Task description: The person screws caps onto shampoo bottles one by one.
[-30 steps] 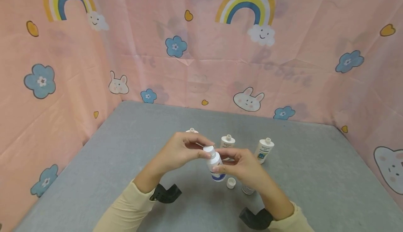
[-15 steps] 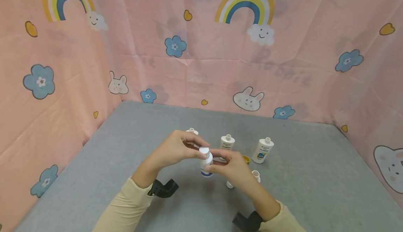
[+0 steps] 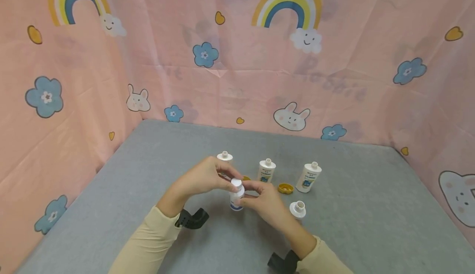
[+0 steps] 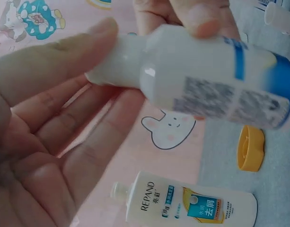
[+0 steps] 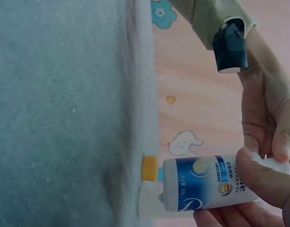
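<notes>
The left hand (image 3: 205, 178) pinches the white cap (image 3: 236, 182); turned askew, it might slip. Beside it, the bottle (image 5: 201, 183) is over the desk (image 3: 174, 150), gripped by the right hand (image 3: 264, 201); a loose hold could drop it. Farther right, the forearm (image 3: 298, 233) might topple the open bottle (image 3: 298, 211).

Held bottle (image 3: 237, 201): between left hand (image 3: 202, 179) and right hand (image 3: 264, 202); right hand around its body. Lid (image 3: 236, 182): on held bottle, pinched by left hand.
Left bottle (image 3: 224, 157): on worktop (image 3: 167, 154), behind left hand, partly hidden.
Middle bottle (image 3: 266, 170): behind right hand.
Right bottle (image 3: 309, 178): beyond right hand, to its right.
Side cap (image 3: 285, 188): right of right hand, between middle and right bottles, slightly nearer.
Rear cap (image 3: 246, 178): just beyond the fingertips, mostly hidden.
Near bottle (image 3: 298, 211): right of right hand, partly hidden by forearm (image 3: 298, 235).
Cloth (image 3: 237, 74): behind worktop, both sides.
</notes>
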Demonstrator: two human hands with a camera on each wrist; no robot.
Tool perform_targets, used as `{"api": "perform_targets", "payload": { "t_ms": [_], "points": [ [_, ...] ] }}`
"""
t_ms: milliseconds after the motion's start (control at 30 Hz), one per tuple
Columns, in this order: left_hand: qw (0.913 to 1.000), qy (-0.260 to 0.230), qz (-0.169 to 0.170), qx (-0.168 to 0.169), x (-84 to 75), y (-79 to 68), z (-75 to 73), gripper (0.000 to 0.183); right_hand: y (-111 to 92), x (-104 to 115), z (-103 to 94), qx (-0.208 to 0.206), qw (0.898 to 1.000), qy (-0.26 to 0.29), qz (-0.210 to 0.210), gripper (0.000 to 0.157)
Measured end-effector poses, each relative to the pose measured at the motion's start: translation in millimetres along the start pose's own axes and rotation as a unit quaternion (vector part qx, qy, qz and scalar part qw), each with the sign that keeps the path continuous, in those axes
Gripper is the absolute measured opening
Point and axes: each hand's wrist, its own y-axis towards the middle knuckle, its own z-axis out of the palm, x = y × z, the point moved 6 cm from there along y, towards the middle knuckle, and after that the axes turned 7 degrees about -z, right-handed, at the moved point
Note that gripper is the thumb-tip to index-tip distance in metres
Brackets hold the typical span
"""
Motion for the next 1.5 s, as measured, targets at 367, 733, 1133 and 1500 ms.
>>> {"api": "perform_targets", "payload": {
  "t_ms": [367,733,1133,1500],
  "points": [
    [0.9982,0.058,-0.007,0.011,7.2,4.7,4.1,0.021,4.0,-12.6,7.0,0.006,1.0,-0.007,0.0,0.042],
    [0.9947,0.1,-0.016,0.015,8.9,6.6,8.9,0.021,5.6,-19.1,7.3,-0.002,0.999,-0.039,0.007,0.038],
    [0.993,0.116,-0.014,0.019,12.1,7.3,10.5,0.021,5.9,-19.9,8.3,-0.012,0.998,-0.059,0.02,0.037],
    [0.9955,0.086,0.004,-0.039,-6.2,-1.8,5.8,0.031,2.0,-0.6,-6.2,-0.036,0.999,-0.02,0.012,0.043]
  ]
}}
